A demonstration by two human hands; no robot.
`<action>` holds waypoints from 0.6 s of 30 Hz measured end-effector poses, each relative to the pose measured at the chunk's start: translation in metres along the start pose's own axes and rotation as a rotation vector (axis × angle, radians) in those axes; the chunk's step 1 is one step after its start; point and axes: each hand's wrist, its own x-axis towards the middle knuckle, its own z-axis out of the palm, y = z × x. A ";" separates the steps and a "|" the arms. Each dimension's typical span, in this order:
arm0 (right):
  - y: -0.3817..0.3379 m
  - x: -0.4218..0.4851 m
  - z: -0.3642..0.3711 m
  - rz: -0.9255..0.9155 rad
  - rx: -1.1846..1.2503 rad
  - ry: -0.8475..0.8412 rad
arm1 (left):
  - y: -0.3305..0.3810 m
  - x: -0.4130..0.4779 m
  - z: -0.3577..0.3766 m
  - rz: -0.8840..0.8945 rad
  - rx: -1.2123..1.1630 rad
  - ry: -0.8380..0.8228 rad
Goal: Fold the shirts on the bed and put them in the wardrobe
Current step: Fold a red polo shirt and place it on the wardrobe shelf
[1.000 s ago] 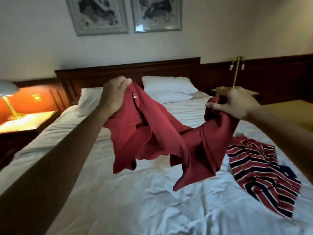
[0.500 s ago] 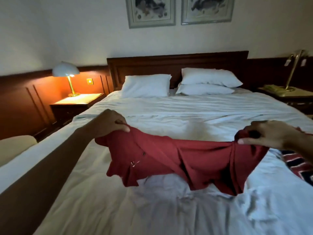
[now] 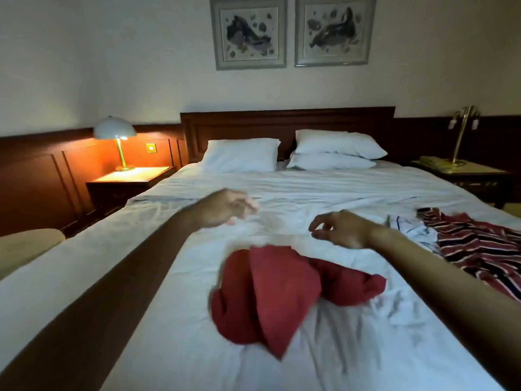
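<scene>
shirts unfolded, nothing stowed

red shirt [image 3: 270,292] lies bunched on the bed [image 3: 310,187]. left hand [image 3: 225,207] and right hand [image 3: 341,230] hover above it, each grip empty, fingers loosely curled. striped shirt [image 3: 479,249] sprawls at the right. folding and wardrobe trips all seem left.

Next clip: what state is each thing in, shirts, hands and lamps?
red shirt: bunched on the bed, unfolded, no hand touching it.
striped shirt: spread loosely on the bed, unfolded.
left hand: over the bed, holding nothing, blurred.
right hand: fingers loosely curled, holding nothing.
domed lamp: lit.
brass lamp: unlit.
</scene>
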 end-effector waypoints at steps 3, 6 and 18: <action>-0.008 -0.012 0.060 -0.035 0.155 -0.104 | -0.085 -0.012 0.042 -0.148 0.191 -0.171; -0.019 -0.031 0.129 -0.097 0.106 -0.336 | -0.143 -0.040 0.096 -0.253 0.336 -0.393; 0.013 -0.016 0.149 -0.295 -0.082 -0.004 | -0.168 -0.014 0.125 -0.137 0.380 -0.336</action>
